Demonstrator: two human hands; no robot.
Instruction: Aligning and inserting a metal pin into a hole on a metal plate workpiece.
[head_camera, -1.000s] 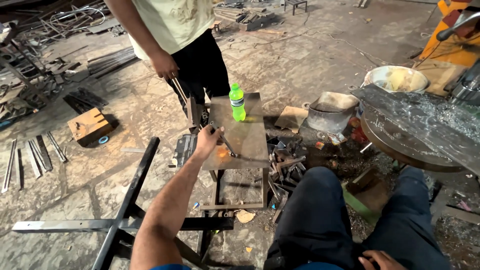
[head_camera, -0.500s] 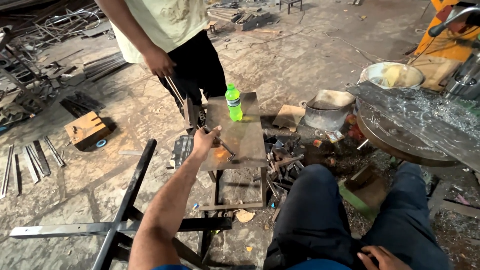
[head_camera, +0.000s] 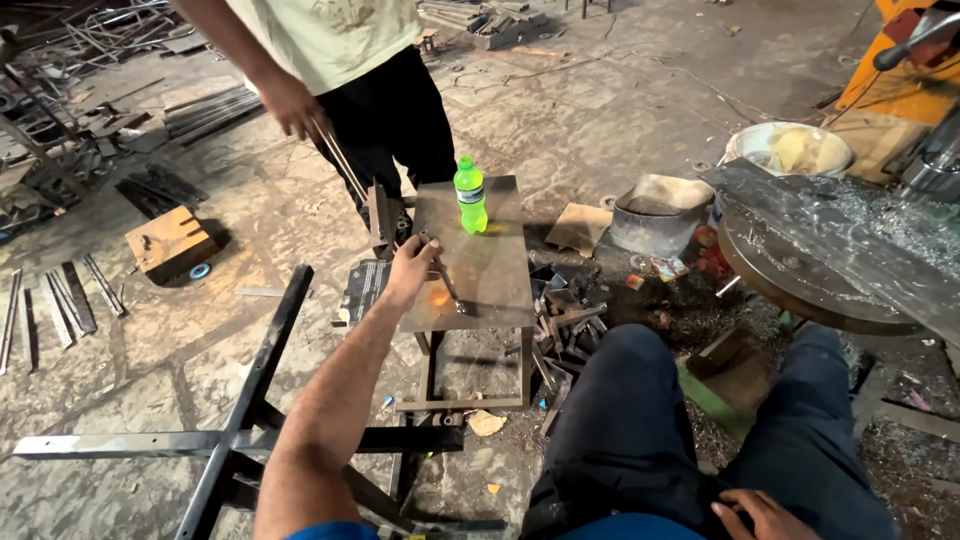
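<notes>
My left hand (head_camera: 410, 265) reaches out to the left edge of a small rusty metal table (head_camera: 495, 270) and grips one end of a thin metal tool (head_camera: 452, 297) lying on the top. A green plastic bottle (head_camera: 470, 195) stands upright at the table's far edge. My right hand (head_camera: 760, 512) rests on my right thigh at the bottom of the view, holding nothing. Another person stands just beyond the table, and that person's hand (head_camera: 290, 105) holds thin metal rods (head_camera: 345, 165) that slant down towards the table.
A black steel cross frame (head_camera: 250, 400) lies on the floor at left. Scrap pieces (head_camera: 565, 325) are piled right of the table. A round metal plate (head_camera: 800, 265), a bucket (head_camera: 655, 210) and a white basin (head_camera: 790, 150) stand at right. A wooden block (head_camera: 170, 240) lies at left.
My left hand stays on the tool at the table's edge. The standing person with the rods has shifted slightly; the view has tilted a little.
</notes>
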